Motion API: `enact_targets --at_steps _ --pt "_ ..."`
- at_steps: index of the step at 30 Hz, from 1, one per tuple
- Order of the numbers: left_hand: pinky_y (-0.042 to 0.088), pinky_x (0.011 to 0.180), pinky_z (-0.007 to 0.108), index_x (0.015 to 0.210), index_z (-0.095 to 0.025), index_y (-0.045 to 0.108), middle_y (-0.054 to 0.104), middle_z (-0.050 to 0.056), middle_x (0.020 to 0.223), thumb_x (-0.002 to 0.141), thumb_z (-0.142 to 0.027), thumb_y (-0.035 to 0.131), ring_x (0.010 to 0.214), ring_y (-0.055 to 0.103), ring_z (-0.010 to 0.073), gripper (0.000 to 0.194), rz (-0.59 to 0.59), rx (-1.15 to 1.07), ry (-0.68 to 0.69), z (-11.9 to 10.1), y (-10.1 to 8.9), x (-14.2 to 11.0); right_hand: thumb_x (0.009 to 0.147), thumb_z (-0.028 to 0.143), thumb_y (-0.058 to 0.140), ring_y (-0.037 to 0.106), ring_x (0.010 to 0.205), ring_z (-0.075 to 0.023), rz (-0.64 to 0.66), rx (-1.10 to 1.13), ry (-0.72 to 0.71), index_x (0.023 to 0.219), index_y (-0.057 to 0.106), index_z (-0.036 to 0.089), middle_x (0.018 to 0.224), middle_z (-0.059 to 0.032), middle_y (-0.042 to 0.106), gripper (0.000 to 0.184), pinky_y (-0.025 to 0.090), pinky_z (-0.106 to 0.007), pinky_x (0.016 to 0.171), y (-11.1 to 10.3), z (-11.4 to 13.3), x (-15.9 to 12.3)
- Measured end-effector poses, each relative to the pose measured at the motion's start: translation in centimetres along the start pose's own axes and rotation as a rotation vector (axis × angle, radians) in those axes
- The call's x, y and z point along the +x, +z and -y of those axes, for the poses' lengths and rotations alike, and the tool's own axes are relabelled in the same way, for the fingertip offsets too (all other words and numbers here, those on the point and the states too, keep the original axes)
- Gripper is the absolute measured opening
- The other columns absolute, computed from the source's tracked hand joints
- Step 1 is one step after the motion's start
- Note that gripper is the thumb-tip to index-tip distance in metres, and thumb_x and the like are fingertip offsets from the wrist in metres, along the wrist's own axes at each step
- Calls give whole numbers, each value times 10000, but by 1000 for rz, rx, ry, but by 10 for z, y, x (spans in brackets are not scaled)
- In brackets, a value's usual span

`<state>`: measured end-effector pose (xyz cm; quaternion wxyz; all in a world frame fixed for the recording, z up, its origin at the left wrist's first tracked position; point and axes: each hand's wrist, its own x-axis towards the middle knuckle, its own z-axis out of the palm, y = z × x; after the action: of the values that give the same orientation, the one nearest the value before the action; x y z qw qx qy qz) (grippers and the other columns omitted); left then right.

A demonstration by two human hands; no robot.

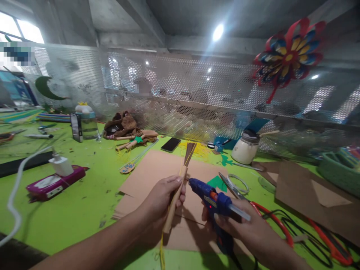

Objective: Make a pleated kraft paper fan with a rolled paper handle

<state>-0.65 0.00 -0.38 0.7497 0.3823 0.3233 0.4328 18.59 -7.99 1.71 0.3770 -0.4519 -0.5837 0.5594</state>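
Note:
My left hand point(165, 193) is closed around a small handmade broom, its rolled brown paper handle point(172, 213) slanting up and away from me. Dark bristles point(190, 150) fan out at its far end, and a yellow string point(162, 251) trails from the near end. In my right hand point(233, 221) is a blue hot glue gun point(209, 193) with a clear glue stick jutting from its back and a small red light on. Its nozzle points left, close beside the handle's upper part; whether they touch I cannot tell. Brown paper sheets point(152, 168) lie beneath both hands.
Red-handled scissors point(274, 217) and black cable lie at the right. A white jar point(245, 148), a phone point(171, 144) and yellow shreds point(198, 148) are behind the paper. On the left are a purple power strip point(56, 183) and a clear bottle point(89, 125). A perforated screen stands behind.

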Motion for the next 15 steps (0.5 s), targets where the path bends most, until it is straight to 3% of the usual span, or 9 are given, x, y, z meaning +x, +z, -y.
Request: enact_targets --at_steps 5,9,12,15 --pt "342 420 134 905 -111 606 532 -1 617 853 -202 560 476 471 60 115 -73 -15 4 -2 1 -1 786 452 667 645 761 -195 -198 -187 -167 937 678 167 905 -74 683 322 521 -297 667 -8 -5 6" --pt "378 438 145 947 -120 616 557 10 644 843 -224 596 515 506 77 148 -80 -36 54 -4 1 -4 833 357 567 662 755 -223 -365 -535 -172 1052 648 153 883 -76 714 310 528 -329 672 -27 -21 23" --pt "406 447 166 970 -131 616 569 14 644 837 -237 613 533 528 97 170 -60 -42 93 -4 2 -6 792 263 543 647 836 -266 -492 -807 -194 1023 666 126 931 -118 712 295 493 -374 756 -41 -27 43" --pt "402 445 177 971 -134 614 572 12 644 833 -259 623 525 525 99 187 -23 -46 91 -4 3 -8 755 216 571 626 898 -292 -520 -916 -183 980 687 137 986 -142 705 266 447 -385 800 -48 -25 66"
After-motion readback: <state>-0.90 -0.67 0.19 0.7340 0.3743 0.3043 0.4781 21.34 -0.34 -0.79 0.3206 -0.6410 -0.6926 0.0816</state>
